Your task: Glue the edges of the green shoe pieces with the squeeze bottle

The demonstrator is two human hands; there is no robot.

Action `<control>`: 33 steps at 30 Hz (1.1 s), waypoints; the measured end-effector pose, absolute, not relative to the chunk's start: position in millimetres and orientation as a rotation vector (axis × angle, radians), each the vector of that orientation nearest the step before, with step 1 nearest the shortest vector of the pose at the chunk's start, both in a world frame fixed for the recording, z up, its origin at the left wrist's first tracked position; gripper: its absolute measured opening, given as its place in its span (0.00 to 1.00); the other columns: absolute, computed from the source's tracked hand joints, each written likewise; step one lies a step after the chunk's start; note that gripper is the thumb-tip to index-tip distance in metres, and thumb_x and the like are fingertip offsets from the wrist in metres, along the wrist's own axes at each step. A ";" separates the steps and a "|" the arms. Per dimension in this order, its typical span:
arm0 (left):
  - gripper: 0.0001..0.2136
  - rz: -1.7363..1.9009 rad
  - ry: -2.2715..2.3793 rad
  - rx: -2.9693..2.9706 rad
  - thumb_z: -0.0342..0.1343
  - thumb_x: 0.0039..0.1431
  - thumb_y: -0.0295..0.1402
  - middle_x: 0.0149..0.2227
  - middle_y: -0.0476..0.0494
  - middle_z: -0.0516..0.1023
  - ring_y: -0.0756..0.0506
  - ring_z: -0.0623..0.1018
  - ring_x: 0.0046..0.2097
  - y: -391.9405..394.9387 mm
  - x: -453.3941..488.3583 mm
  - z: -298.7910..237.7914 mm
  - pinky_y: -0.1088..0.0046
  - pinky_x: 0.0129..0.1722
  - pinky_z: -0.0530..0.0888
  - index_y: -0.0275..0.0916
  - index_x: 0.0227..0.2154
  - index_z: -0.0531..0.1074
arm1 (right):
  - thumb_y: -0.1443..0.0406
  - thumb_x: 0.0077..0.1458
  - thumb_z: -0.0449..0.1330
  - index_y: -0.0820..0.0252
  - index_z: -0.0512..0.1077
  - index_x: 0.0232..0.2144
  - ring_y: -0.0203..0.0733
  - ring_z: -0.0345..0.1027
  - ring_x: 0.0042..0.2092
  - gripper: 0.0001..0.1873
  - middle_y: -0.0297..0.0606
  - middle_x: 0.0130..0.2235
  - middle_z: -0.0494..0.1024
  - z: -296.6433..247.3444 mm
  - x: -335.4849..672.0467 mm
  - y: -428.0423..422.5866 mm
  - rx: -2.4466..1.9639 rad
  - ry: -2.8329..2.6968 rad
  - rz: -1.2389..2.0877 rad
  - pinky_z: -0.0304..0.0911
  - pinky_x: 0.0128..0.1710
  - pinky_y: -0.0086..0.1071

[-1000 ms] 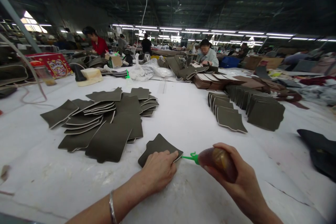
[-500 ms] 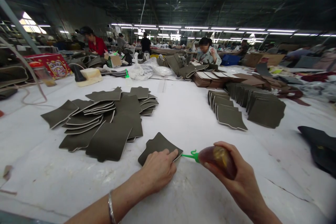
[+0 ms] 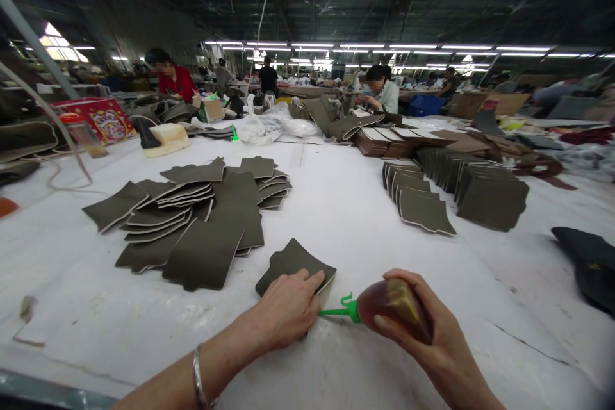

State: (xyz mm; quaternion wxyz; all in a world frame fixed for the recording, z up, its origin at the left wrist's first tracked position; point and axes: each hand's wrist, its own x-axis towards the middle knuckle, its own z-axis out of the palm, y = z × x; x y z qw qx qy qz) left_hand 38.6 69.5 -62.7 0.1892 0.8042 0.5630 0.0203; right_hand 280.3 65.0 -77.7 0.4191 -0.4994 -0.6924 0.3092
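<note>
Flat on the white tabletop lies a dark olive leather piece (image 3: pixel 291 261) with a pale edge. My left hand (image 3: pixel 291 304) holds it down, index finger stretched along its right side and the other fingers curled; the thumb is hidden. In my right hand (image 3: pixel 444 346) is a squeeze bottle (image 3: pixel 391 307) of amber-brown liquid, tilted on its side. Its green nozzle (image 3: pixel 339 311) points left, the tip at the right edge of my left hand, near the piece's lower edge. A loose heap of similar leather pieces (image 3: pixel 204 253) lies to the left.
Overlapping leather pieces (image 3: pixel 425 211) stand in rows at the right, beside brown stacked panels (image 3: pixel 379 144). A black item (image 3: pixel 583 262) lies at the far right. Clear plastic bags (image 3: pixel 262 128), a yellowish block (image 3: pixel 166 139) and a jar (image 3: pixel 86 138) stand farther back. Co-workers sit beyond.
The bottle and my right hand have moved slightly left and down, carrying the nozzle tip from the piece's right corner along its edge toward me. My left hand stays on the piece.
</note>
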 end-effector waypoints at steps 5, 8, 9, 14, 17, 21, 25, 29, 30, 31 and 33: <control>0.23 0.046 1.588 2.254 0.38 0.64 0.32 0.44 0.39 0.75 0.38 0.78 0.43 68.7 37.3 -63.6 0.59 0.43 0.73 0.41 0.60 0.62 | 0.53 0.54 0.65 0.52 0.64 0.49 0.42 0.70 0.39 0.24 0.33 0.42 0.72 -78.5 281.5 62.3 -1.256 -1.746 0.718 0.66 0.38 0.29; 0.23 0.041 1.595 2.264 0.38 0.64 0.33 0.45 0.39 0.75 0.38 0.78 0.42 66.4 37.4 -65.5 0.59 0.44 0.72 0.41 0.61 0.60 | 0.53 0.54 0.64 0.51 0.64 0.48 0.44 0.70 0.41 0.23 0.33 0.43 0.73 -75.0 275.9 55.5 -1.244 -1.698 0.826 0.65 0.38 0.30; 0.23 0.040 1.603 2.264 0.38 0.65 0.33 0.45 0.39 0.74 0.38 0.78 0.42 65.5 37.7 -66.0 0.59 0.43 0.72 0.41 0.61 0.60 | 0.53 0.54 0.64 0.51 0.64 0.48 0.44 0.69 0.41 0.23 0.33 0.42 0.73 -73.5 273.7 53.2 -1.244 -1.677 0.850 0.65 0.38 0.30; 0.22 0.034 1.625 2.264 0.37 0.66 0.33 0.46 0.38 0.73 0.39 0.78 0.43 61.6 38.5 -66.8 0.61 0.43 0.72 0.40 0.62 0.59 | 0.54 0.52 0.65 0.52 0.65 0.48 0.43 0.68 0.38 0.23 0.32 0.40 0.72 -71.6 268.9 48.3 -1.287 -1.612 0.823 0.62 0.39 0.32; 0.23 0.037 1.613 2.284 0.37 0.66 0.33 0.47 0.38 0.73 0.39 0.78 0.43 60.6 38.7 -66.8 0.61 0.44 0.73 0.38 0.62 0.59 | 0.54 0.53 0.64 0.51 0.64 0.48 0.44 0.69 0.38 0.23 0.32 0.41 0.72 -75.1 270.2 47.3 -1.246 -1.632 0.897 0.63 0.38 0.32; 0.23 0.014 1.620 2.277 0.37 0.67 0.33 0.47 0.38 0.73 0.39 0.78 0.42 60.5 39.8 -66.4 0.61 0.43 0.73 0.38 0.62 0.59 | 0.54 0.53 0.66 0.51 0.65 0.48 0.43 0.70 0.37 0.23 0.32 0.40 0.73 -79.7 273.1 48.1 -1.227 -1.685 0.832 0.65 0.38 0.31; 0.23 -0.002 1.621 2.278 0.37 0.66 0.32 0.48 0.37 0.72 0.39 0.78 0.43 60.4 41.0 -65.8 0.61 0.43 0.73 0.37 0.63 0.57 | 0.54 0.53 0.65 0.52 0.65 0.48 0.43 0.69 0.38 0.23 0.32 0.40 0.73 -80.2 270.3 45.4 -1.232 -1.638 0.885 0.65 0.38 0.31; 0.24 -0.037 1.633 2.277 0.37 0.66 0.32 0.48 0.37 0.72 0.39 0.78 0.42 59.4 41.8 -63.4 0.60 0.43 0.73 0.36 0.63 0.56 | 0.55 0.52 0.65 0.52 0.65 0.47 0.43 0.69 0.38 0.23 0.33 0.40 0.72 -77.9 268.8 43.3 -1.219 -1.596 0.961 0.64 0.40 0.32; 0.24 -0.044 1.636 2.274 0.37 0.66 0.32 0.48 0.37 0.72 0.39 0.78 0.42 58.9 42.0 -62.6 0.61 0.43 0.73 0.36 0.63 0.57 | 0.55 0.52 0.65 0.52 0.65 0.47 0.43 0.68 0.37 0.23 0.33 0.40 0.72 -77.5 269.3 43.5 -1.232 -1.589 0.940 0.64 0.40 0.32; 0.24 -0.051 1.637 2.271 0.37 0.66 0.32 0.48 0.37 0.72 0.39 0.78 0.42 58.5 42.3 -62.0 0.61 0.43 0.73 0.36 0.63 0.57 | 0.55 0.52 0.65 0.52 0.65 0.47 0.43 0.68 0.37 0.23 0.33 0.40 0.72 -77.3 270.0 43.7 -1.245 -1.582 0.914 0.63 0.40 0.32; 0.23 -0.053 1.638 2.266 0.37 0.66 0.32 0.47 0.37 0.72 0.39 0.78 0.42 57.9 42.8 -61.6 0.61 0.43 0.73 0.37 0.63 0.57 | 0.55 0.52 0.66 0.52 0.65 0.47 0.43 0.68 0.37 0.23 0.33 0.40 0.72 -77.9 270.8 42.8 -1.256 -1.571 0.897 0.63 0.39 0.33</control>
